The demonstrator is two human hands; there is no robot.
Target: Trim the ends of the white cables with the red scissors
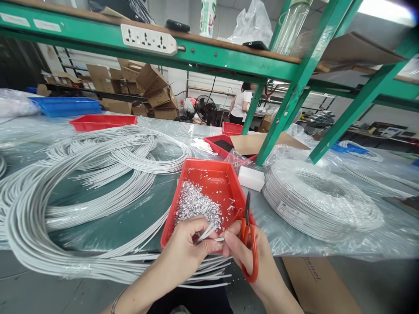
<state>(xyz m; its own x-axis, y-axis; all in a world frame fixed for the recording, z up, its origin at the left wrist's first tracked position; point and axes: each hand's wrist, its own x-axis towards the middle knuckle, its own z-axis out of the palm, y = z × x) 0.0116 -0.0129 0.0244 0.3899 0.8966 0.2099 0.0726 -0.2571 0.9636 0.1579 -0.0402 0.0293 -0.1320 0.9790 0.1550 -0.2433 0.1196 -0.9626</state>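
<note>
My left hand point(186, 242) is closed around a few thin grey-white cables point(207, 232), their ends poking out past the thumb. My right hand point(263, 259) carries scissors point(254, 255) with orange handles, the dark blades pointing up and away from the cables. Its thumb and forefinger also pinch the tip of one cable at the left thumb. Just beyond both hands is a red tray point(216, 185) with a heap of small shiny silvery pieces point(196, 203) on its left side. More loose cable ends point(212, 277) stick out below my left hand.
Large loops of grey-white cable point(29, 226) cover the left of the table. A wrapped cable coil point(322, 198) lies at right, near a small white box point(251, 178). A green shelf frame point(284, 113) rises ahead. Beyond it are a fan point(205, 109) and a person point(240, 104).
</note>
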